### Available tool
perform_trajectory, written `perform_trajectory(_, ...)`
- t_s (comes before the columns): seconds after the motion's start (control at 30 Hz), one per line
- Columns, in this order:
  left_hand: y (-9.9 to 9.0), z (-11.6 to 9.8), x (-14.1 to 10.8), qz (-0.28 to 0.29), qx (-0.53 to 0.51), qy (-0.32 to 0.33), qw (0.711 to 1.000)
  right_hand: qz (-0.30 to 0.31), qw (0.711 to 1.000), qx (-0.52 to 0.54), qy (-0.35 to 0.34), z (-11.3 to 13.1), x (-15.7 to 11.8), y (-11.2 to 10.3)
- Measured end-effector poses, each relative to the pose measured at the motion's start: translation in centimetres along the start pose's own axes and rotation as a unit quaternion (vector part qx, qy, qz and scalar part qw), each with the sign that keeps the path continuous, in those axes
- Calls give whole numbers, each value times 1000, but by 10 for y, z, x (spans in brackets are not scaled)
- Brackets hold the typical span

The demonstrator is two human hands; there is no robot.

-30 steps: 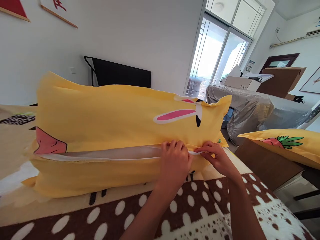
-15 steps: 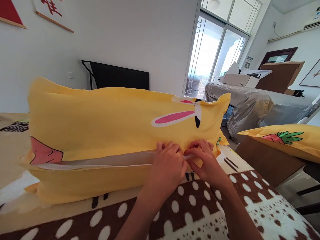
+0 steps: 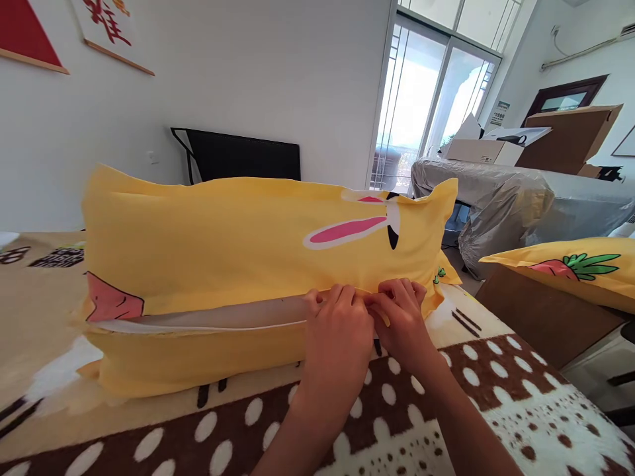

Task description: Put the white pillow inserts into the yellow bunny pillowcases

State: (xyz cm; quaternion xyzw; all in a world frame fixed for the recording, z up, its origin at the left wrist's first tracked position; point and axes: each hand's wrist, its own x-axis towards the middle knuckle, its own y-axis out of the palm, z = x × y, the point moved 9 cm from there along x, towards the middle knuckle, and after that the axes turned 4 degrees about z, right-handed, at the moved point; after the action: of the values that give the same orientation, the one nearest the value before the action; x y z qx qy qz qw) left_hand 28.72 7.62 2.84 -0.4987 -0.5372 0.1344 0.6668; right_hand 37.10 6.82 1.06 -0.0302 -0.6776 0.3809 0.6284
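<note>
A long yellow pillow [image 3: 213, 251] with a printed rabbit and carrot lies on its side across a patterned blanket [image 3: 411, 449]. The seam of its yellow cover gapes along the left and middle, and a pale inner cushion [image 3: 228, 318] shows through. My left hand [image 3: 342, 324] is closed on the seam edge near the right end of the gap. Right beside it, my right hand [image 3: 399, 314] pinches the same seam with bent fingers. The fingertips hide what lies between them, so a zipper pull cannot be made out.
Another yellow pillow [image 3: 585, 271] with a carrot print rests on a brown box [image 3: 540, 317] at the right. Behind stand plastic-covered furniture [image 3: 486, 192] bearing cardboard boxes [image 3: 570, 139], and a black panel [image 3: 243, 155] against the wall.
The view has shifted slightly, so the pillow's left end sits further right in the picture. Both hands stay at the seam, with my right fingers drawn closer to my left hand.
</note>
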Motion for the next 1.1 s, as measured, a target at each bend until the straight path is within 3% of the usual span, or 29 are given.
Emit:
perform_trajectory(0.23, 0, 16, 2, 17, -16, -64, 998, 50, 998, -4, 42, -2, 0, 9)
perform_trajectory(0.5, -10, 18, -1, 5, 34, -69, 997, 86, 992, 30, 92, -4, 1, 16)
perform_trajectory(0.63, -11, 11, -11, 5, 92, -29, 995, 83, 989, 65, 106, -5, 2, 13)
perform_trajectory(0.93, -22, 32, -50, -89, 183, 67, 977, 74, 990, 68, 102, -4, 0, 15)
perform_trajectory(1.1, -35, 61, -62, -126, 168, 20, 978, 57, 992, 63, 94, -5, -3, 19)
